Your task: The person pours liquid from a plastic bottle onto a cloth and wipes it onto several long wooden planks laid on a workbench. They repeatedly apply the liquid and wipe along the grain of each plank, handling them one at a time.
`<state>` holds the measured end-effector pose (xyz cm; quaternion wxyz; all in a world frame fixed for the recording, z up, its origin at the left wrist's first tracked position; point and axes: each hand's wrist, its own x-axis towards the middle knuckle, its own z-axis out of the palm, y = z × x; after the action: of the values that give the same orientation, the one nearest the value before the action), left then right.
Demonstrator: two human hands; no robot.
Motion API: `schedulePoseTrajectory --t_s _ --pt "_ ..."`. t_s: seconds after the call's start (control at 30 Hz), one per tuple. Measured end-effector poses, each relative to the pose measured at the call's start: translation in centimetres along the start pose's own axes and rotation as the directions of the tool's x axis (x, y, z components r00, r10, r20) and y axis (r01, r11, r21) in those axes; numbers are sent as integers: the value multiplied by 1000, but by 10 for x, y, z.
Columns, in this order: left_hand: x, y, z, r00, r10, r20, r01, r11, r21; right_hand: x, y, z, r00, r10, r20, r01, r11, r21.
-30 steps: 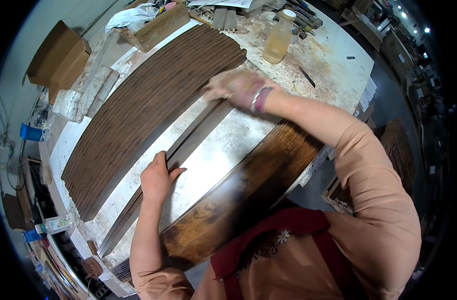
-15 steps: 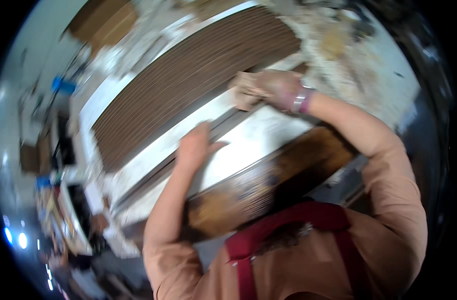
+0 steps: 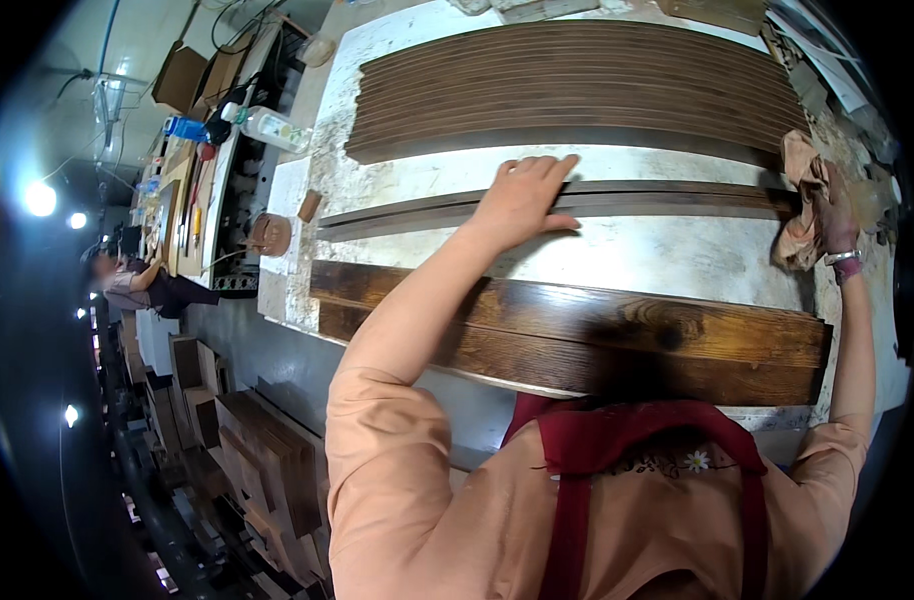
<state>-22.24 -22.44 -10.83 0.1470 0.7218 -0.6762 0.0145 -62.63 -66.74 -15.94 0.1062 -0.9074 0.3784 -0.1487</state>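
A narrow dark-brown wooden strip (image 3: 667, 198), grooved along its length, lies across the white worktable. My left hand (image 3: 522, 203) rests over its middle part, fingers stretched out and thumb apart. At the strip's right end my right hand (image 3: 839, 215) is closed on a crumpled peach-coloured cloth (image 3: 803, 200), which covers that end. Beyond the strip, many similar brown strips (image 3: 577, 85) lie side by side. Nearer to me, along the table's front edge, are two wide stained boards (image 3: 617, 330) with glossy grain.
Left of the strip stand a brown-stained pot (image 3: 271, 235) and a small wooden block (image 3: 310, 207). A clear plastic bottle (image 3: 275, 128) lies farther back. Stacked boards (image 3: 267, 460) stand on the floor at left, and another person (image 3: 142, 285) is at a far-left bench.
The view has turned and steadied. My right hand, with the cloth, has moved right along the strip to its end. My left hand stays over the strip.
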Motion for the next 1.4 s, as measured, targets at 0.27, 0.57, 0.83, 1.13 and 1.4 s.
schedulePoseTrajectory --t_s 0.27,0.57,0.83,1.13,1.4 --pt "-30 -36 3 936 -174 306 173 984 33 -29 -237 34 973 -196 122 127 895 427" --pt "-19 -50 -2 920 -177 351 198 980 -24 -21 -468 67 920 -360 157 332 926 178" --pt "1 -93 12 960 -23 279 91 969 -231 -75 -229 -27 978 148 -150 -125 981 150" --pt "3 -69 28 941 -5 337 78 976 -204 -182 -162 -128 729 383 -568 -309 924 227" --pt "0 3 20 938 11 347 -21 999 26 -198 -167 -138 774 442 -452 101 619 779"
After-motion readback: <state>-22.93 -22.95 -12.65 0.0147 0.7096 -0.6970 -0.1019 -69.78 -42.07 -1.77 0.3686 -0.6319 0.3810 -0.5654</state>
